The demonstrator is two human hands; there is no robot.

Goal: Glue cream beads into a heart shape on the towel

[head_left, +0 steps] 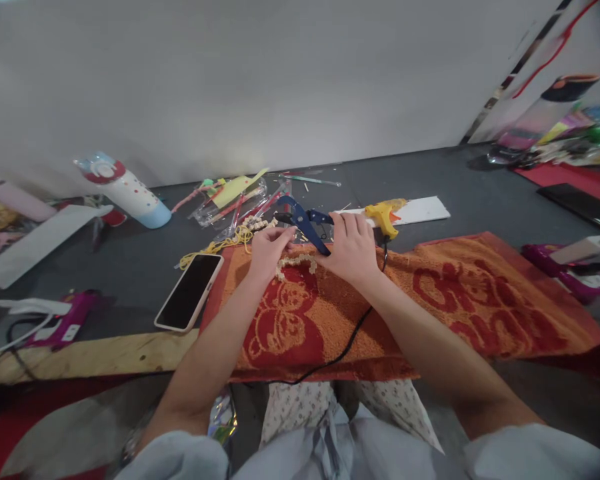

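Note:
My right hand (353,250) is closed around blue-handled pliers (305,227), whose dark jaws point left. Close to the jaws, the fingertips of my left hand (270,250) are pinched together. Whatever is between them is too small to make out. Below both hands, a curved strand of small cream-coloured pieces (297,261) lies on the orange and red towel (330,320). More cream pieces and yellow cord (237,239) sit just beyond my left hand.
A yellow glue gun (384,219) rests by a white strip (425,209); its black cable crosses the towel. A phone (190,293) lies left of it. Plastic packets (235,200) and a white-and-blue bottle (130,193) stand behind. Purple power strips (67,320) occupy both sides.

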